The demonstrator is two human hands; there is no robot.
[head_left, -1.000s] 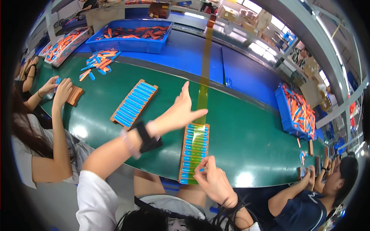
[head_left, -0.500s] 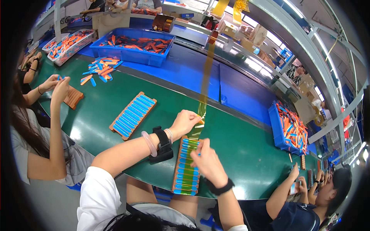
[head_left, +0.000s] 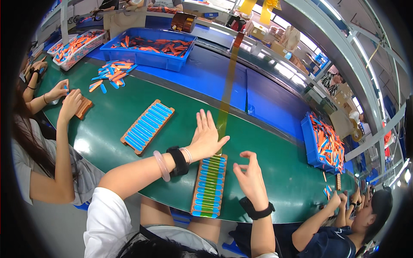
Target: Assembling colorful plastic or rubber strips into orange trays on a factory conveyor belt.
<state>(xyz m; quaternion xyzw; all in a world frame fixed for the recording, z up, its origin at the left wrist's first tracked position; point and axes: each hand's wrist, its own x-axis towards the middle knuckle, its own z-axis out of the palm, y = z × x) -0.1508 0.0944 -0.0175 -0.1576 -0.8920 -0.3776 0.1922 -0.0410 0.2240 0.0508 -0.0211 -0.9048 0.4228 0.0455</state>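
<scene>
In front of me a brown slotted rack (head_left: 196,189) holds a row of blue flat sticks (head_left: 201,202). A strip of clear amber tape (head_left: 226,94) lies lengthwise over their middles and runs up from the rack's far end. My left hand (head_left: 205,136) is flat with fingers stretched out, over the tape just beyond the rack. Its thumb reaches across the tape; whether it presses on it I cannot tell. My right hand (head_left: 251,177) hovers right of the rack, fingers apart and holding nothing. A second brown rack (head_left: 171,110) with blue sticks lies to the left.
A blue bin (head_left: 176,63) of orange and blue sticks stands far left, with a loose pile (head_left: 114,74) before it. Another blue bin (head_left: 310,146) sits at the right. The tape passes a roller (head_left: 238,39) at the back. Co-workers sit on both sides.
My left hand has gone from pinching at the tape to lying flat with fingers spread. My right hand has moved off the rack to the right and opened.
</scene>
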